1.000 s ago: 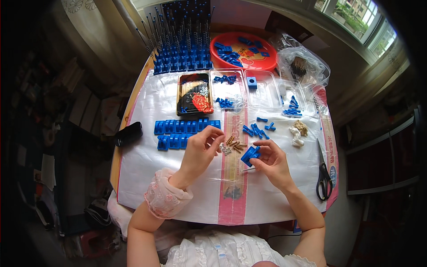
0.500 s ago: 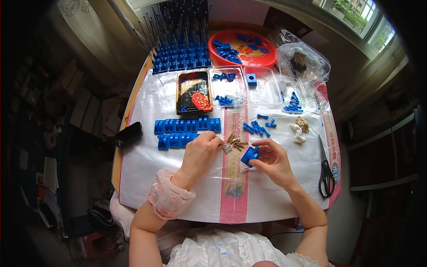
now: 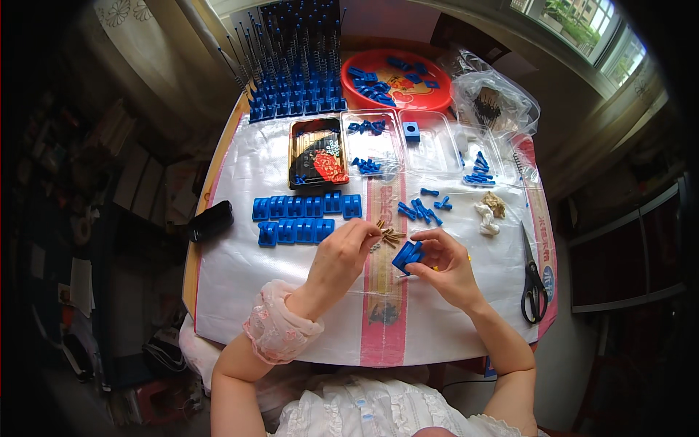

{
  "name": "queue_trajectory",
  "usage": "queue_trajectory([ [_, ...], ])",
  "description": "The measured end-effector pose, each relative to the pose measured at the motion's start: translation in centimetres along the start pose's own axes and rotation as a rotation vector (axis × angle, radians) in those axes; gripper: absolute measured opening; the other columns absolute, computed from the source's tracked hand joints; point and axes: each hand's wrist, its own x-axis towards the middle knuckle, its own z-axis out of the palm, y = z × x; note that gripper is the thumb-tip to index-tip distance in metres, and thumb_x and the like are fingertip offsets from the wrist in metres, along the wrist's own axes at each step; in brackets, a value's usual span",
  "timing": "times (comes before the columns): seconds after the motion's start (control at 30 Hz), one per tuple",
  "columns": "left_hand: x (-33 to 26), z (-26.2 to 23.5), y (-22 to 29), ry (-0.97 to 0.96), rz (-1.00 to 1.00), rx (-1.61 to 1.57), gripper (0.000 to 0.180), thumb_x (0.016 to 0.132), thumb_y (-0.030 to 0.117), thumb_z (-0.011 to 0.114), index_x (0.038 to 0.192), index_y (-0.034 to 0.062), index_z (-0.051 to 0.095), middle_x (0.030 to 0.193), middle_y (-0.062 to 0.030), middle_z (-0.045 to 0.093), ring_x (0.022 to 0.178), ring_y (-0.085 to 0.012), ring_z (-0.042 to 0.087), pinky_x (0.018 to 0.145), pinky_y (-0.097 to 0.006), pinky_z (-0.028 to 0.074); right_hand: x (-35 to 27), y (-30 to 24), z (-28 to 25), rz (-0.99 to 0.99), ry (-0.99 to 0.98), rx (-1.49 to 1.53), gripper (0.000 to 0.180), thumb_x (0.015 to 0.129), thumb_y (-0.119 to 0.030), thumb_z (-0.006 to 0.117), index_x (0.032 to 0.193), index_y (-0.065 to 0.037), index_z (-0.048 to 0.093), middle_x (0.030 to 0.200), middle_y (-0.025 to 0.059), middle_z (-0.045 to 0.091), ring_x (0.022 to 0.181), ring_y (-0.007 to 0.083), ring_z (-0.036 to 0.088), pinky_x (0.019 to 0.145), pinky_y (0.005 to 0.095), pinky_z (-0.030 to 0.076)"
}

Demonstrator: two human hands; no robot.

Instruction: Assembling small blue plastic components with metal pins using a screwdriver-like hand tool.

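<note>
My right hand grips a blue plastic bracket over the middle of the table. Beneath it a thin metal tip pokes out, and a bit of yellow shows by the fingers; what these belong to is mostly hidden. My left hand is closed in a pinch at the edge of a small pile of brass pins. Whatever its fingertips hold is too small to make out. Small silver nuts lie partly hidden beside that hand. Farther back is a loose group of blue levers.
Two rows of blue brackets lie left of my hands. Behind stand a black tray, clear plastic boxes, a red basin and upright spring-and-rod assemblies. Black scissors lie right; a black case lies left.
My left hand has shifted right, its fingertips now by the brass pins and covering more of the silver nuts. My right hand keeps the blue bracket almost in place, turned slightly.
</note>
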Motion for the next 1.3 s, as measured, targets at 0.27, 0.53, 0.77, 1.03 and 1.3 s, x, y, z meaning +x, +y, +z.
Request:
queue_trajectory([
  [0.27, -1.1, 1.4, 1.4, -0.08, -0.231, -0.491, 0.015, 0.094, 0.001, 0.063, 0.108, -0.0014, 0.067, 0.104, -0.0115, 0.074, 0.092, -0.0167, 0.072, 0.08, -0.028, 0.058, -0.1, 0.6, 0.7, -0.017, -0.011, 0.075, 0.043, 0.084, 0.003, 0.074, 0.12, 0.0, 0.053, 0.103, 0.0101, 0.067, 0.094, 0.0135, 0.068, 0.08, 0.0272, 0.06],
  [0.53, -1.4, 1.7, 1.4, -0.14, -0.343, -0.605, 0.016, 0.095, 0.003, 0.064, 0.109, -0.0029, 0.069, 0.101, -0.0087, 0.074, 0.093, -0.0137, 0.07, 0.082, -0.026, 0.057, -0.2, 0.6, 0.5, -0.004, 0.008, 0.087, 0.041, 0.084, 0.003, 0.075, 0.118, 0.0, 0.051, 0.102, 0.0106, 0.068, 0.094, 0.0138, 0.068, 0.08, 0.0277, 0.06],
  [0.77, -1.3, 2.2, 0.7, -0.156, -0.423, -0.867, 0.022, 0.095, 0.004, 0.065, 0.116, -0.0022, 0.07, 0.103, -0.0093, 0.074, 0.093, -0.0116, 0.069, 0.083, -0.024, 0.055, -0.3, 0.3, 0.2, -0.02, 0.07, 0.013, 0.039, 0.083, 0.003, 0.076, 0.115, 0.0, 0.054, 0.1, 0.01, 0.069, 0.09, 0.0118, 0.069, 0.075, 0.0235, 0.058],
  [1.03, -1.1, 1.9, 0.6, -0.214, -0.459, -0.977, 0.027, 0.092, 0.002, 0.069, 0.118, -0.0024, 0.069, 0.108, -0.0096, 0.073, 0.095, -0.0123, 0.069, 0.086, -0.024, 0.055, -0.2, -0.3, 0.0, -0.017, 0.07, 0.049, 0.042, 0.083, 0.004, 0.075, 0.12, 0.0, 0.054, 0.101, 0.0095, 0.07, 0.09, 0.0119, 0.069, 0.078, 0.0245, 0.058],
  [1.3, -1.4, 2.4, 0.1, -0.245, -0.529, -1.082, 0.029, 0.09, 0.005, 0.072, 0.118, -0.0002, 0.068, 0.108, -0.0085, 0.072, 0.097, -0.014, 0.069, 0.087, -0.026, 0.056, -0.2, 0.3, 0.2, -0.042, 0.071, 0.047, 0.046, 0.083, 0.003, 0.076, 0.122, 0.0, 0.053, 0.098, 0.0099, 0.07, 0.088, 0.0126, 0.07, 0.076, 0.0246, 0.058],
])
